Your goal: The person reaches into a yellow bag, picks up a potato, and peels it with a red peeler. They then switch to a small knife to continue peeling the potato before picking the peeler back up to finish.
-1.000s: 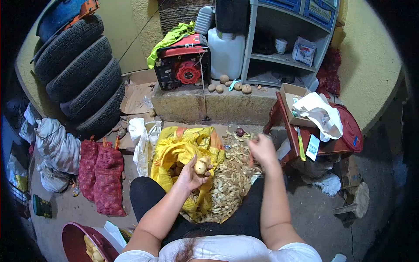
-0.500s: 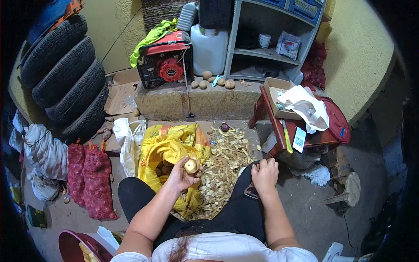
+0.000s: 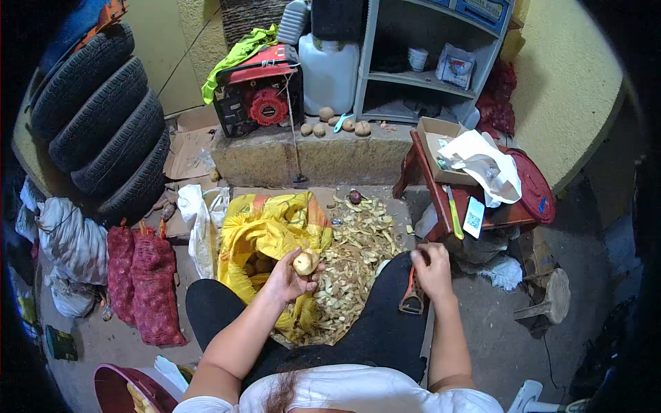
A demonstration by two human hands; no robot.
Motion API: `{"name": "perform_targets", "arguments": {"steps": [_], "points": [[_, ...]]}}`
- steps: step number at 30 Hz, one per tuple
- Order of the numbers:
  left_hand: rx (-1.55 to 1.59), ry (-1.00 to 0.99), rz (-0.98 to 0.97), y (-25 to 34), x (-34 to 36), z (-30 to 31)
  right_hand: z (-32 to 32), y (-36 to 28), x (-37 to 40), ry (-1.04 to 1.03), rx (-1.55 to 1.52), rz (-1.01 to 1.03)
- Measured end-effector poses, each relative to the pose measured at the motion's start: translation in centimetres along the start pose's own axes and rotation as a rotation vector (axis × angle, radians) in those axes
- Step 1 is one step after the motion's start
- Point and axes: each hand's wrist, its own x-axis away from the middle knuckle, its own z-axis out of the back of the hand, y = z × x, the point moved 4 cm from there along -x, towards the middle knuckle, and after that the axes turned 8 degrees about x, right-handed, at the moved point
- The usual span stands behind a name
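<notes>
Left hand (image 3: 288, 279) is clamping the potato (image 3: 305, 262) in its fingers, above the peel heap (image 3: 354, 251). Right hand (image 3: 434, 270) is gripping the orange peeler (image 3: 413, 297) by its top, fingers together, at the right thigh. In my judgement a fuller hold on the handle is advisable before blade meets potato.

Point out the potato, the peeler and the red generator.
potato (image 3: 305, 262), head view, middle of its pale surface.
peeler (image 3: 412, 289), head view, on its orange frame.
red generator (image 3: 268, 107), head view, on its round front cover.

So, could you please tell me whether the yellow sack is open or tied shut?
Open: the yellow sack gapes, potatoes showing inside its mouth.
</notes>
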Motion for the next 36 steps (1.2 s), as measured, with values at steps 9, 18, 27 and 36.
{"name": "perform_targets", "arguments": {"steps": [9, 18, 27, 36], "points": [[-0.005, -0.137, 0.04, -0.4, 0.5, -1.2, -4.1, 15.3, -8.8, 0.065, 0.45, -0.352], [-0.054, -0.209, -0.047, 0.1, 1.3, -2.0, -6.7, 17.5, -10.4, -0.28, 0.805, -0.32], [-0.266, -0.253, -0.082, 0.3, 1.5, -1.9, -5.4, 20.2, -11.5, -0.033, 0.523, -0.498], [-0.331, -0.305, -0.229, 2.2, 2.9, -3.5, 3.2, -1.6, -5.9, -0.211, -1.151, -0.241]]}}
